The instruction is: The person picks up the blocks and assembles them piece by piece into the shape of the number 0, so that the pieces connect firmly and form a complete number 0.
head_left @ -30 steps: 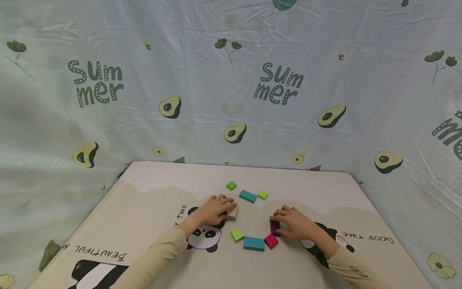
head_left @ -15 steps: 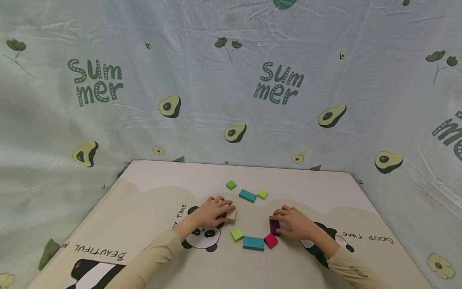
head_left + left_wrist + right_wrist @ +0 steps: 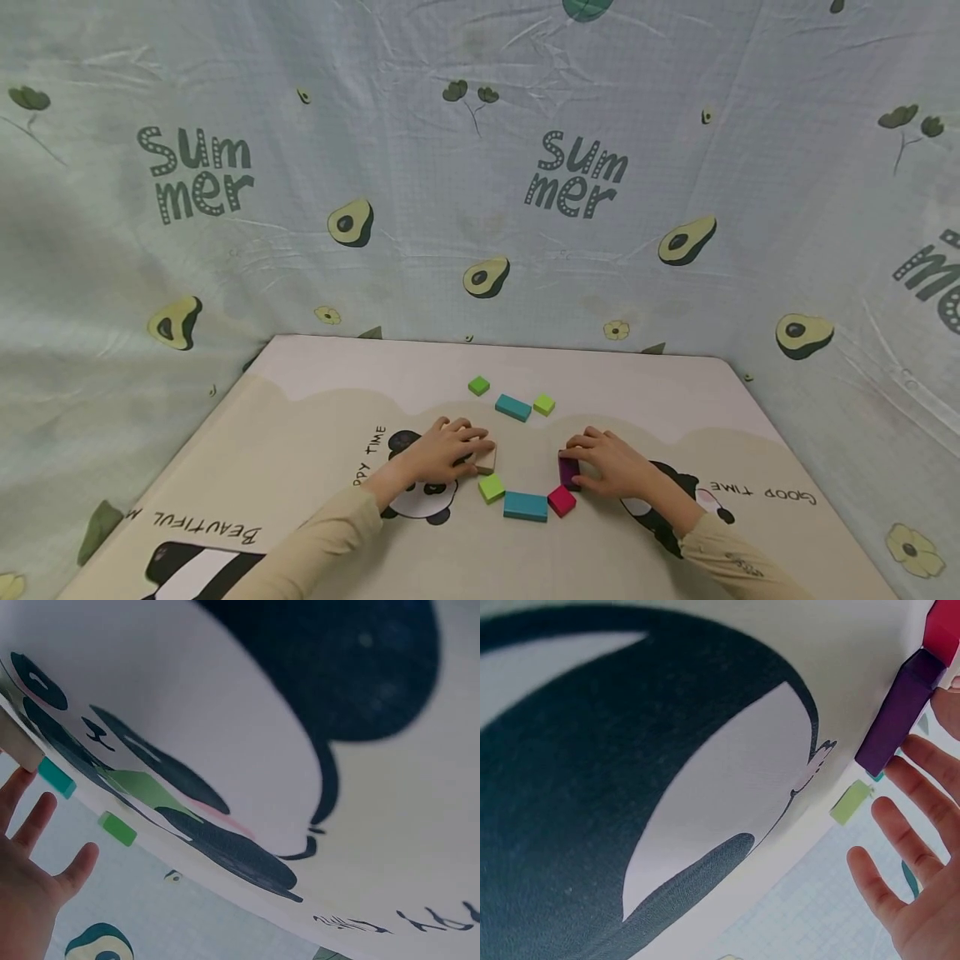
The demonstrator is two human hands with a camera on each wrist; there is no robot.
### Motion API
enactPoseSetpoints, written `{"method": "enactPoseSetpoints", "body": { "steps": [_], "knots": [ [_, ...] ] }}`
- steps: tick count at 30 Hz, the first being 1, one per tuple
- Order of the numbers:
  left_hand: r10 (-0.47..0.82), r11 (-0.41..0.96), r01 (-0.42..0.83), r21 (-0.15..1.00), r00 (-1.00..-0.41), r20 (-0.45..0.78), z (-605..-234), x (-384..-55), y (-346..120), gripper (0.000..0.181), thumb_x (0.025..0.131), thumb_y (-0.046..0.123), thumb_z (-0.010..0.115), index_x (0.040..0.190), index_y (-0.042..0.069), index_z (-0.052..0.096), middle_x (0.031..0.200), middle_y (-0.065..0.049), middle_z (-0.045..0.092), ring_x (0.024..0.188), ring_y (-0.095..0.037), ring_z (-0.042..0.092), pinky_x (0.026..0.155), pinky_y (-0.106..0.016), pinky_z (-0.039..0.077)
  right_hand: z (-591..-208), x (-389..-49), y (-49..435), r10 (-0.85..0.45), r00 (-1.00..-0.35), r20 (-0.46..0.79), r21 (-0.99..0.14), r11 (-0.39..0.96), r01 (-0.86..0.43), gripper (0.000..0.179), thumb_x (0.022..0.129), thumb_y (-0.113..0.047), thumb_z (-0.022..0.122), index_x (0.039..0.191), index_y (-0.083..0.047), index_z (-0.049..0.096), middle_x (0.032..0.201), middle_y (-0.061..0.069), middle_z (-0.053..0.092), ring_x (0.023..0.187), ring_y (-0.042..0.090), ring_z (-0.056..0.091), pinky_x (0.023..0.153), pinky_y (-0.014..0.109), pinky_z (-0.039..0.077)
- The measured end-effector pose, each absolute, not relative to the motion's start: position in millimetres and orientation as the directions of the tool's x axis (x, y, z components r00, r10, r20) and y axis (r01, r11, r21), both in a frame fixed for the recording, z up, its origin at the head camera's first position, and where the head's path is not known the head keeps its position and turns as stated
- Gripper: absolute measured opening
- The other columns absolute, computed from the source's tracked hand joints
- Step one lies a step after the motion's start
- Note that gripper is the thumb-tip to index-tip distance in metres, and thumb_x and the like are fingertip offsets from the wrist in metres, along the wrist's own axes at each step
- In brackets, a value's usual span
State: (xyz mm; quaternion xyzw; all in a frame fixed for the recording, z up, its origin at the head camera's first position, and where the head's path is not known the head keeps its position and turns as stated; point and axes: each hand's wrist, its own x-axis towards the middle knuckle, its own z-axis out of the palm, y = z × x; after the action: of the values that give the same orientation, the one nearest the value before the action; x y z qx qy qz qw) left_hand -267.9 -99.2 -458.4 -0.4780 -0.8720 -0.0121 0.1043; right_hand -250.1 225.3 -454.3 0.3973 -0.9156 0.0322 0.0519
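My left hand [image 3: 442,457] pinches a plain wooden block [image 3: 487,460] between thumb and fingers, on the left side of a loose ring of blocks. The block's near end is at or very close to a lime-green cube [image 3: 491,488]. Across the ring, my right hand [image 3: 613,465] holds a purple oblong block [image 3: 568,471] by its ends, thumb at the near one. In the right wrist view, that purple block [image 3: 900,712] meets a red cube [image 3: 943,634] at its end. A blue oblong block [image 3: 525,506] lies between the lime-green and red cubes.
On the ring's far side lie another blue block [image 3: 513,407], a green cube [image 3: 478,386] and a second lime-green cube [image 3: 543,404]. They rest on a panda-print tabletop [image 3: 637,550]. A patterned cloth [image 3: 420,208] hangs along its back and sides.
My left hand has shifted slightly left, then come nearer and right with the wooden block, closing the gap to the lime-green cube. My right hand keeps its place on the purple block.
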Motion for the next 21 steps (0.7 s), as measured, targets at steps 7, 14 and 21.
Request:
{"method": "enactPoseSetpoints", "body": {
  "steps": [7,14,21],
  "knots": [
    [0.830,0.544,0.836,-0.066,-0.524,0.192,-458.8,-267.0,-97.9,0.044,0.087,0.035,0.054,0.128,0.020,0.048,0.129,-0.004,0.050,0.113,-0.021,0.047,0.084,-0.046,0.040,-455.3,-249.1,225.7,-0.739,-0.656,0.153,-0.001,0.664,-0.748,0.036,0.080,-0.032,0.063,0.113,-0.017,0.061,0.108,-0.001,0.060,0.096,0.014,0.048,0.077,0.036,0.043],
    [0.829,0.545,0.836,-0.066,-0.526,0.188,-459.5,-267.3,-95.8,0.046,0.085,0.037,0.055,0.128,0.021,0.047,0.130,-0.004,0.050,0.110,-0.020,0.048,0.082,-0.044,0.041,-455.6,-249.0,225.9,-0.745,-0.643,0.179,0.010,0.655,-0.756,0.036,0.079,-0.030,0.064,0.112,-0.016,0.062,0.107,-0.002,0.060,0.095,0.014,0.049,0.075,0.035,0.043],
    [0.828,0.551,0.831,-0.076,-0.532,0.177,-459.9,-267.0,-93.6,0.047,0.086,0.039,0.054,0.128,0.022,0.047,0.130,-0.003,0.050,0.110,-0.020,0.047,0.083,-0.045,0.041,-453.9,-248.2,225.5,-0.742,-0.654,0.151,-0.002,0.661,-0.750,0.036,0.080,-0.030,0.063,0.113,-0.016,0.061,0.108,-0.002,0.060,0.095,0.014,0.048,0.075,0.035,0.043]
  ]
}}
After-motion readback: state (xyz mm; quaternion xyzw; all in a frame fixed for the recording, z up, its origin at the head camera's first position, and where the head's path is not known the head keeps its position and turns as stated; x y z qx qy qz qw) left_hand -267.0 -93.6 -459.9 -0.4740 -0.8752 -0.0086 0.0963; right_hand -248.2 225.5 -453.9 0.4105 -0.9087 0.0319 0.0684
